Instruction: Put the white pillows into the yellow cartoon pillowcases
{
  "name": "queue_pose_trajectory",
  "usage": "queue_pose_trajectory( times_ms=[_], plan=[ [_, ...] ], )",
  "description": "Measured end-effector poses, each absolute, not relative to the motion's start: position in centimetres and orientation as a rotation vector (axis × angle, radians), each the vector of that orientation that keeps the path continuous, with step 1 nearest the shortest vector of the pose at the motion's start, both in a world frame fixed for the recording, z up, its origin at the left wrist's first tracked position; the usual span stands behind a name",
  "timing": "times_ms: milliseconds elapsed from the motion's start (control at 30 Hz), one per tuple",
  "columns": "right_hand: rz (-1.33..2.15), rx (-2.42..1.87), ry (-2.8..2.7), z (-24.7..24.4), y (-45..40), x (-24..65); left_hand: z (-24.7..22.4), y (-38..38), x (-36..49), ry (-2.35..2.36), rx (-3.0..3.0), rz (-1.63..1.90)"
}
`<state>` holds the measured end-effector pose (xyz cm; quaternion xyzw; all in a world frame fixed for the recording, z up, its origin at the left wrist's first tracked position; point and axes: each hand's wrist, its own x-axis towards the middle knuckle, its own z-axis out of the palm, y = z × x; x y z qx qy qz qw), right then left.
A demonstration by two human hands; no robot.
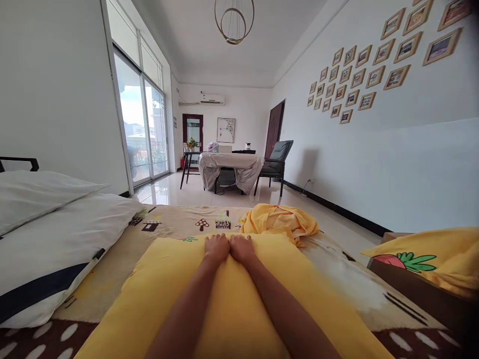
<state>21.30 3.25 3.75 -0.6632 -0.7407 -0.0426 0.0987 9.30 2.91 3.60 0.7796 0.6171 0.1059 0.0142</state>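
Observation:
A plump yellow pillow [157,284] lies in front of me, with part of a green leaf print showing at its far edge. My left hand [217,247] and my right hand [241,248] sit side by side on that far edge, almost touching. Both have their fingers curled down over the yellow cloth and closed on it; the fingertips are hidden. Just beyond my right hand lies a crumpled yellow cloth [280,219].
A patterned beige blanket [179,219] covers the bed under the pillow. White pillows [86,214] are stacked at left. On the right, a yellow cloth with a radish print [430,259] hangs over a brown box [407,286]. A covered table [230,162] and black chair [277,159] stand farther off.

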Motion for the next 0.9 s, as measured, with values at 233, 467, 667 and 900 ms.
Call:
queue_pose_trajectory(
  times_ms=[233,467,667,900],
  plan=[
    [-0.076,-1.856,-2.216,1.4,1.7,22.0,0.7,1.0,8.8,1.887,2.404,0.501],
    [-0.024,-1.909,-2.085,2.3,0.0,27.7,1.4,-0.6,2.3,2.108,2.221,0.488],
    [-0.128,-1.717,-2.124,-0.2,-7.7,33.6,-0.4,-8.5,-2.3,1.982,2.422,0.529],
    [-0.047,-1.8,-1.768,-8.7,-17.2,42.7,-8.4,-17.0,-10.9,2.107,2.349,0.958]
  ],
)
